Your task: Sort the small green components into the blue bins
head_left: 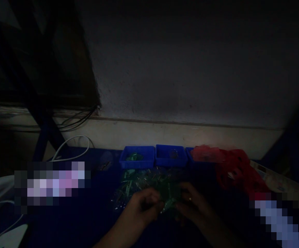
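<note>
Toward six o'clock in view, the left hand and right hand grip opposite edges of a green piece, presumably for steadiness, while the middle blue tray sits beyond it at twelve o'clock, likely for easy reach.

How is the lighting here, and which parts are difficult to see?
Head view: very dim, the plain grey wall darkening toward the top; same head view: glints on the glossy green-and-clear pile, the dark green piece between bare left hand and bare right hand too murky for detail; head view too: coarse pixel blocks hide areas lower left and right.
</note>
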A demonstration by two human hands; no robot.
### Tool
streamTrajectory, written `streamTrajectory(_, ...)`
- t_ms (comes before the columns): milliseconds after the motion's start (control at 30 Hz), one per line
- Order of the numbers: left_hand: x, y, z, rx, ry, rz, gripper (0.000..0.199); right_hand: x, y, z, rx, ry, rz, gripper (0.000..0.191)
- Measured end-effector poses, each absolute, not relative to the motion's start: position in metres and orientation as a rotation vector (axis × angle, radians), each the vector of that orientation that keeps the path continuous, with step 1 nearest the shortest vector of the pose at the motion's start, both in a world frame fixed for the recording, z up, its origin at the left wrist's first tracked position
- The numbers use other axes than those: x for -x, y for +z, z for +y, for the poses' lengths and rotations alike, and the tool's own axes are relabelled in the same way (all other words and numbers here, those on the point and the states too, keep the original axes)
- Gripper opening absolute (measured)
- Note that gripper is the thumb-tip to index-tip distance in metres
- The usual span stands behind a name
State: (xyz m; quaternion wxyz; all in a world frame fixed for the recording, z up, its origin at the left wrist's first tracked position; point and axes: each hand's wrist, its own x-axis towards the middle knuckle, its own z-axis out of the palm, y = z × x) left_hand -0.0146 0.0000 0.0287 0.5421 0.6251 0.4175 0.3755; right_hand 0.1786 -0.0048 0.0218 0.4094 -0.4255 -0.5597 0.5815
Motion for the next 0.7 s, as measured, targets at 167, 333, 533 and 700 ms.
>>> streamTrajectory(167, 0.012, 0.029, 0.002, -1.423, 0.929, 0.983, 0.019, -0.178, 0.026, -0.003, 0.991, 1.44, -1.287, 0.034)
streamTrajectory(333, 0.015, 0.026, 0.002, -1.312, 1.109, 0.976, 0.04, -0.182, 0.025, -0.005, 1.122, 1.317, -1.414, 0.018)
streamTrajectory(533, 0.026, 0.041, 0.0, -1.605, 1.106, 1.072, 0.014, -0.184, 0.027, -0.004, 1.06, 1.395, -1.344, 0.026)
streamTrajectory(700, 0.025, 0.045, 0.001, -1.864, 1.013, 1.057, 0.013, -0.181, 0.033, -0.001, 1.128, 1.32, -1.378, 0.018)
